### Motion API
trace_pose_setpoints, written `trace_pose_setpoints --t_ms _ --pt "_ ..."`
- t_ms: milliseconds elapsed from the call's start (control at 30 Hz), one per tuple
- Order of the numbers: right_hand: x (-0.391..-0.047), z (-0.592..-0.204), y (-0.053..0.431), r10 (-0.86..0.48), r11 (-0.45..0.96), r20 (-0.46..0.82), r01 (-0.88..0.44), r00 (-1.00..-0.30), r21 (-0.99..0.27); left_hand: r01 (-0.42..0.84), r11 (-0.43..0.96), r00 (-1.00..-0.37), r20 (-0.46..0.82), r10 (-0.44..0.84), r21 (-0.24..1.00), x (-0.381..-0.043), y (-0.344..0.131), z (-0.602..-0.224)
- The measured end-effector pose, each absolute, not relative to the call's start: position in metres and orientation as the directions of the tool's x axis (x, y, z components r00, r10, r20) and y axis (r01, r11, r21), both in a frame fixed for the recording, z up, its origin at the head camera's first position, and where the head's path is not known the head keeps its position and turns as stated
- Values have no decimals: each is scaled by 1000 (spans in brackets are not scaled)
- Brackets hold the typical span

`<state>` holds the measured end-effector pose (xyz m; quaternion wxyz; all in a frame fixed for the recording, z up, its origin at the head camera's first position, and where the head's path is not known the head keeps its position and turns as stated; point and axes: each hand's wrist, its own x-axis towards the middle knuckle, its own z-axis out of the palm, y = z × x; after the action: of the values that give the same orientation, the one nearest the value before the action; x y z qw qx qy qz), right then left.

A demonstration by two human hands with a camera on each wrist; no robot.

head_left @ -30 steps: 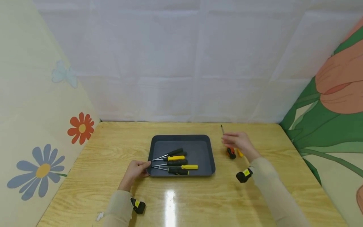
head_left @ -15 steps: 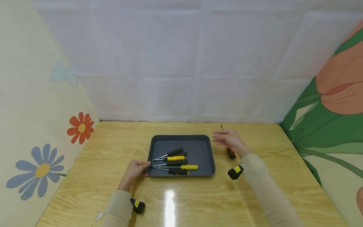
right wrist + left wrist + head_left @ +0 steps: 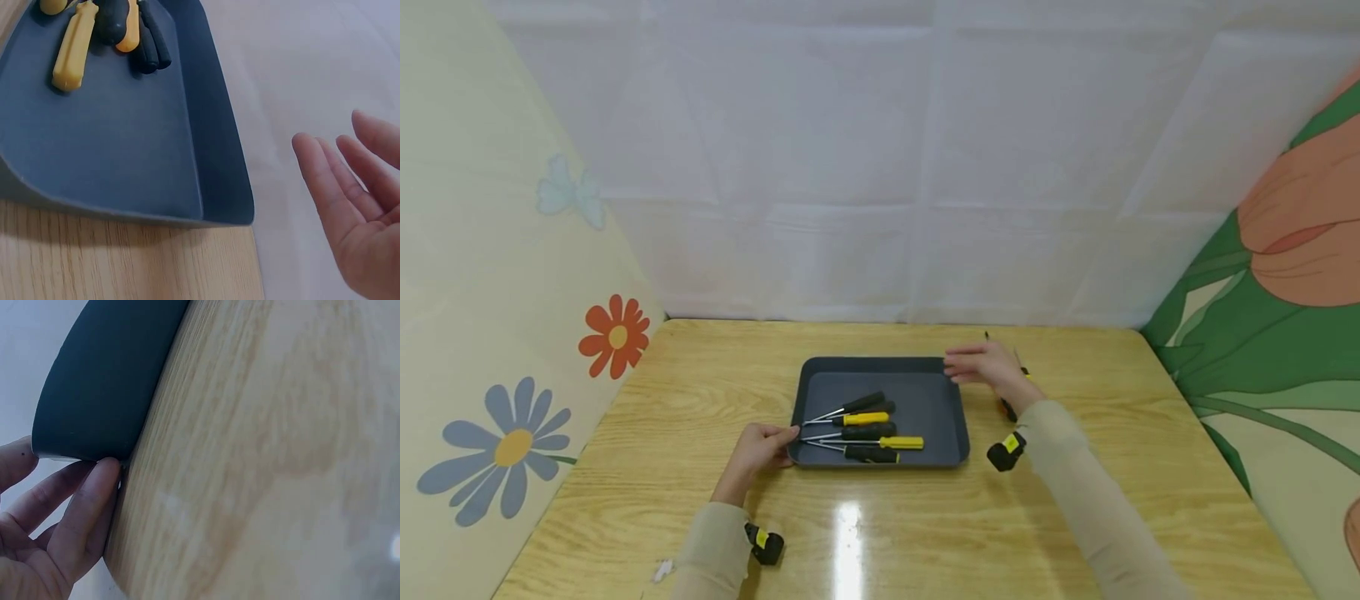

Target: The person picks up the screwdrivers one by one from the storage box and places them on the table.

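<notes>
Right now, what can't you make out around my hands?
Head view: parts of the loose tools, hidden behind your right hand.
Left wrist view: inside the tray, hidden by its outer wall.
Right wrist view: tips of the tray's screwdrivers, cut off by the top edge.

No text can be read — the small yellow patch (image 3: 762, 538) on the black, boxy wrist camera (image 3: 771, 552) just behind the grip of the left hand (image 3: 762, 447), and the matching yellow patch (image 3: 1011, 442) well to its right, are too tiny.
</notes>
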<state>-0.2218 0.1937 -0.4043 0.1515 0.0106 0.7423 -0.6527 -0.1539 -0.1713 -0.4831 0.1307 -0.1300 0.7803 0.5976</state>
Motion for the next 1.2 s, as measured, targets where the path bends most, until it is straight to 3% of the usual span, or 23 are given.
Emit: trace_pose_setpoints --t_ms 1200 --pt "-242 -416 137 -237 178 -294 256 -926 -950 -371 249 -927 -371 -49 894 -151 -176 -484"
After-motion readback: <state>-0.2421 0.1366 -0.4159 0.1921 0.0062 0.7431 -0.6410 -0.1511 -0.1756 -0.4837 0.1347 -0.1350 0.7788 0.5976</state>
